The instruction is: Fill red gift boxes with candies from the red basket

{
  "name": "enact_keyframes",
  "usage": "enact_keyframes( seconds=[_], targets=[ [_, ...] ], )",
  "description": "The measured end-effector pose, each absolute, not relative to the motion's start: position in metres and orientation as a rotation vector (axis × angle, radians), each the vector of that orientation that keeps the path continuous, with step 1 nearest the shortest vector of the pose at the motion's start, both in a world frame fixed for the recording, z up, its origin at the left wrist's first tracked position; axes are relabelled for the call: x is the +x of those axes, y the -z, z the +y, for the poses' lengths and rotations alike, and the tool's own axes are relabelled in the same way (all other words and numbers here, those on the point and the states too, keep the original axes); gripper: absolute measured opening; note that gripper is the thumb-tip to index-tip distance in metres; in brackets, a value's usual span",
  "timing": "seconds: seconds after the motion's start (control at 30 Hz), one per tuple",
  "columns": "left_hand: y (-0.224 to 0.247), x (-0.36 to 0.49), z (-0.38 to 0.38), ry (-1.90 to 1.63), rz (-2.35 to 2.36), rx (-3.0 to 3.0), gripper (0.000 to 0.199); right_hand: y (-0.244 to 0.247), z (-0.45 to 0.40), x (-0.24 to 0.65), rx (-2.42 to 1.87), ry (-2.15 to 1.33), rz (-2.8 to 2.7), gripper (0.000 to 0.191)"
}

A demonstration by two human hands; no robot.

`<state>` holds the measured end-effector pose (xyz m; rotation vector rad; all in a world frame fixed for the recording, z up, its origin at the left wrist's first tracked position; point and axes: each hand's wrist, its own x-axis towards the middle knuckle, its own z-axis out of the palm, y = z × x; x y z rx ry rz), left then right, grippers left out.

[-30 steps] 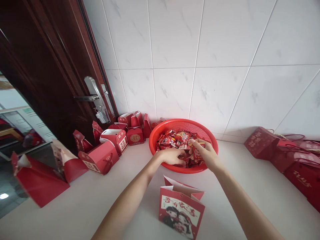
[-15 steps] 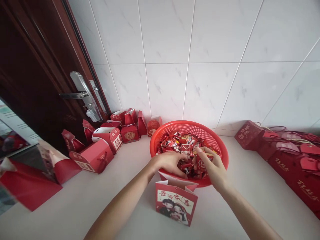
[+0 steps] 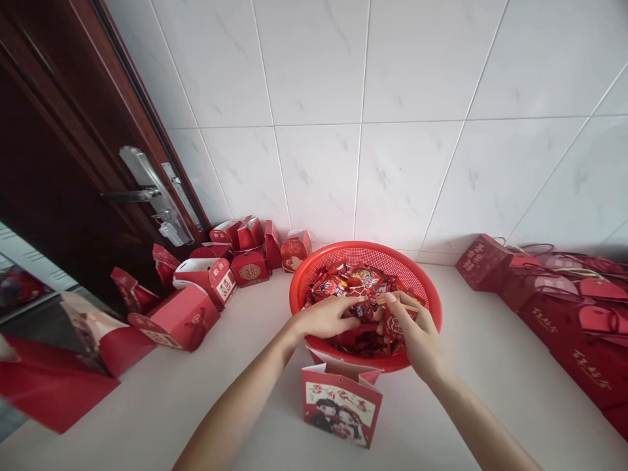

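A red plastic basket (image 3: 304,271) full of red-wrapped candies (image 3: 330,285) stands in front of me. My left hand (image 3: 326,317) reaches over its near left side, fingers stretched toward my right hand and thumb apart. Its fingertips are close to the candies; contact there is hard to make out. Over the right side of the basket, my right hand (image 3: 420,333) grips a red packet (image 3: 394,325) with pale printing and a yellowish top edge. Just before the basket stands a red paper gift box (image 3: 342,409), open at the top, with a cartoon couple on its front.
Several red gift boxes (image 3: 179,314) are grouped at left, back to the tiled wall (image 3: 318,176). Red gift bags (image 3: 554,320) line the right side. A dark wooden door (image 3: 63,131) with a metal handle is at upper left.
My left hand has lifted out of the candies and turned toward the right hand, which still holds the red packet. The view has shifted slightly.
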<state>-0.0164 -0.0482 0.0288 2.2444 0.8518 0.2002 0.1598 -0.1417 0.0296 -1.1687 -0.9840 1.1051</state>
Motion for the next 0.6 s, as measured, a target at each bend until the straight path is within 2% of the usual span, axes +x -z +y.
enact_keyframes(
  seconds=[0.23, 0.43, 0.6],
  targets=[
    [-0.014, -0.02, -0.035, -0.658, 0.927, 1.797, 0.039, -0.024, -0.139, 0.163, -1.163, -1.102, -0.946, 0.045],
    [-0.02, -0.019, -0.039, -0.776, 0.903, 1.559, 0.042, -0.026, -0.131, 0.168, -1.126, -1.208, -0.907, 0.043],
    [-0.024, -0.017, -0.041, -0.829, 0.901, 1.558, 0.05, -0.041, -0.113, 0.173, -1.267, -1.02, -1.308, 0.04]
  ],
)
